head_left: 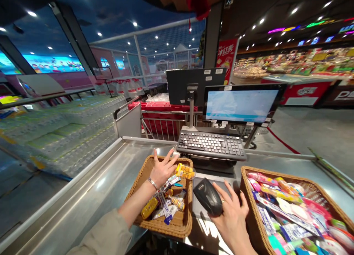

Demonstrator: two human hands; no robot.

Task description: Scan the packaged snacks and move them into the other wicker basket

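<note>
My left hand (162, 169) hovers over the far end of a wicker basket (182, 227), fingers spread, holding nothing. Just to its right a small packet of yellow sweets (184, 171) sits at the basket's far right corner; whether it is falling or resting I cannot tell. Several snack packets (166, 205) lie in the basket. My right hand (231, 214) is wrapped around a black barcode scanner (208, 200) on the steel counter between the two baskets.
A second wicker basket (328, 186) at right is full of colourful packets. Behind the baskets stand a keyboard (211, 145), a lit monitor (241, 105) and a rear-facing screen (190, 86). The steel counter (96, 188) stretches left; stacked water bottles (69, 133) stand beyond.
</note>
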